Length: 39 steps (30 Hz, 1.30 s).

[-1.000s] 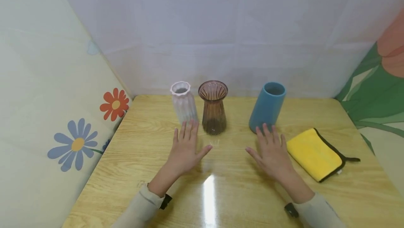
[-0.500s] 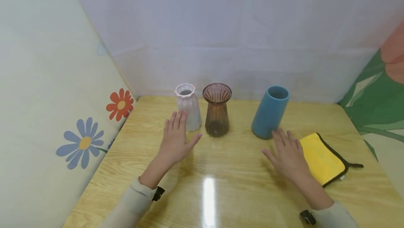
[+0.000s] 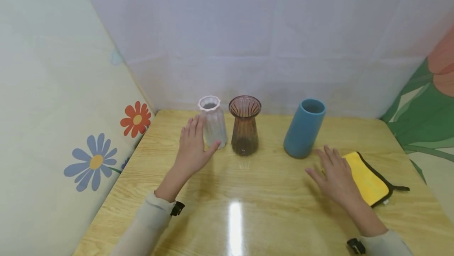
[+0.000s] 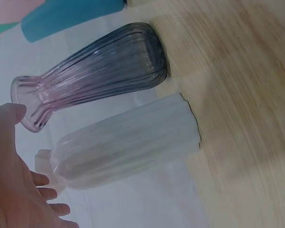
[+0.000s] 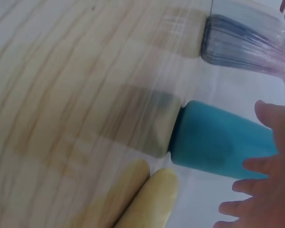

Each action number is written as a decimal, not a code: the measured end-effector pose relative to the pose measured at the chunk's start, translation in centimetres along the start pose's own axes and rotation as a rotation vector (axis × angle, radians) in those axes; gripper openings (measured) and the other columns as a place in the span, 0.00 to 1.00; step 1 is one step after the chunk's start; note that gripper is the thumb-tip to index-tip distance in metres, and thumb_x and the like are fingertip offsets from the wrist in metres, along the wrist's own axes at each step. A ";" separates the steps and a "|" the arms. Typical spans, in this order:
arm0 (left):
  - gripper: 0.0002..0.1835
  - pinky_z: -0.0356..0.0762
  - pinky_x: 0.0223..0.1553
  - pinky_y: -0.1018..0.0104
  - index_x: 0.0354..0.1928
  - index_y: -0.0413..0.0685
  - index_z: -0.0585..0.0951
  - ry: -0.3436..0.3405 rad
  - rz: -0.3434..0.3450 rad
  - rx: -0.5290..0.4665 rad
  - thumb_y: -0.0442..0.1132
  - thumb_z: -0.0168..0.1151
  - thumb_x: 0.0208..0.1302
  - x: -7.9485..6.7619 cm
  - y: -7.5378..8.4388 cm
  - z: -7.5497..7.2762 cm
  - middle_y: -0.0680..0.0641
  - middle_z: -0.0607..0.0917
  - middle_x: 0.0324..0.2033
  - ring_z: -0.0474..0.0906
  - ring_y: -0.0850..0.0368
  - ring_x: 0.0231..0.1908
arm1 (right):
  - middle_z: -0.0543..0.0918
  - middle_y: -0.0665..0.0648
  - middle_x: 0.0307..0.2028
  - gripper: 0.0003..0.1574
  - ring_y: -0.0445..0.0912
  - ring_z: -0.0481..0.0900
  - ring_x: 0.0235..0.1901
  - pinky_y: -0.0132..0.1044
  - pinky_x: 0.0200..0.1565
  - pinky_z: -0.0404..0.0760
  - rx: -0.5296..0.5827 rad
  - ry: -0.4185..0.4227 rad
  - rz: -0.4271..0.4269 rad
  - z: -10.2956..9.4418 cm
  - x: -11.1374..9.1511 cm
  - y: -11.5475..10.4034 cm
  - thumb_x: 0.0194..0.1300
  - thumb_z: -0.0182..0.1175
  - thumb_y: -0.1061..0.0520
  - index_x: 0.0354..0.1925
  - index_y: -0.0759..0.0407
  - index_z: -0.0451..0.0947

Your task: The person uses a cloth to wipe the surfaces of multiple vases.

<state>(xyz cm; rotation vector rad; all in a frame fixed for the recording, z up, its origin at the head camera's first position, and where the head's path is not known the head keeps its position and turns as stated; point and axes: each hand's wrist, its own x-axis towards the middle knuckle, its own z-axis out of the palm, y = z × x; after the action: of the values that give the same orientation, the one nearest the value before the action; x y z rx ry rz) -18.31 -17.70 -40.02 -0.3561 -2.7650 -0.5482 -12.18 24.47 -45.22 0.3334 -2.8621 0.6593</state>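
My left hand [image 3: 192, 147] is stretched out with straight fingers beside a white ribbed vase [image 3: 215, 128]; its fingertips overlap the vase's left side in the head view. My right hand [image 3: 337, 177] has its fingers spread, just left of and partly over a folded yellow cloth [image 3: 370, 183] with black edging. A blue vase [image 3: 303, 130] stands upright behind and to the left of that hand. Between the white and blue vases is a ribbed, tinted glass vase [image 3: 244, 136] with a flared rim. Neither hand holds anything.
All the vases stand toward the back of a wood-grain table [image 3: 269, 216]. A white cloth backdrop [image 3: 227, 39] hangs behind the table, with flower-printed panels at both sides. A bright light reflection lies on the tabletop near the front.
My left hand has moved up and left, from in front of the white vase to its left side. My right hand has shifted right, from the blue vase toward the yellow cloth.
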 end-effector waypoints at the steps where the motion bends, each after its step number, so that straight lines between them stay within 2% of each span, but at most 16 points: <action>1: 0.52 0.41 0.76 0.35 0.79 0.38 0.47 0.005 -0.002 0.002 0.61 0.59 0.69 0.1 -0.2 0.0 0.33 0.52 0.77 0.44 0.32 0.77 | 0.55 0.79 0.73 0.47 0.76 0.49 0.72 0.76 0.68 0.47 0.002 0.000 0.004 0.0 -0.1 0.1 0.73 0.58 0.38 0.73 0.68 0.60; 11: 0.51 0.40 0.76 0.35 0.78 0.33 0.48 0.024 -0.022 -0.048 0.61 0.58 0.70 1.6 -1.3 -0.3 0.31 0.51 0.77 0.43 0.33 0.77 | 0.57 0.80 0.72 0.46 0.77 0.51 0.71 0.78 0.66 0.50 -0.036 -0.004 0.038 -0.3 -0.1 1.5 0.73 0.59 0.40 0.71 0.71 0.61; 18: 0.52 0.38 0.76 0.35 0.79 0.35 0.47 0.030 -0.033 -0.088 0.62 0.57 0.70 2.4 -1.8 -0.2 0.32 0.49 0.78 0.41 0.34 0.77 | 0.57 0.81 0.71 0.46 0.78 0.51 0.70 0.77 0.65 0.51 -0.036 -0.021 0.074 -0.3 -0.1 2.3 0.72 0.60 0.41 0.71 0.72 0.60; 25: 0.51 0.38 0.76 0.36 0.78 0.33 0.49 0.050 -0.017 -0.125 0.60 0.59 0.70 3.3 -2.0 -0.1 0.31 0.51 0.77 0.44 0.34 0.77 | 0.56 0.81 0.71 0.47 0.78 0.51 0.70 0.77 0.66 0.50 -0.042 -0.049 0.112 -0.2 -0.1 3.2 0.73 0.58 0.40 0.72 0.73 0.59; 39: 0.49 0.38 0.77 0.39 0.78 0.33 0.50 0.036 0.004 -0.183 0.58 0.60 0.70 4.4 -2.6 -0.3 0.31 0.52 0.76 0.45 0.36 0.77 | 0.60 0.85 0.66 0.48 0.79 0.60 0.62 0.76 0.59 0.63 -0.059 -0.062 0.107 -0.5 -0.8 5.7 0.71 0.61 0.41 0.68 0.79 0.61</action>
<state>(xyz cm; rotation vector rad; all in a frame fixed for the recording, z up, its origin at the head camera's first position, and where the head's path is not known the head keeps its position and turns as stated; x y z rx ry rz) -23.07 -19.34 -39.08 -0.3875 -2.6855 -0.8017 -12.80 29.79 -47.27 0.1968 -2.9685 0.5916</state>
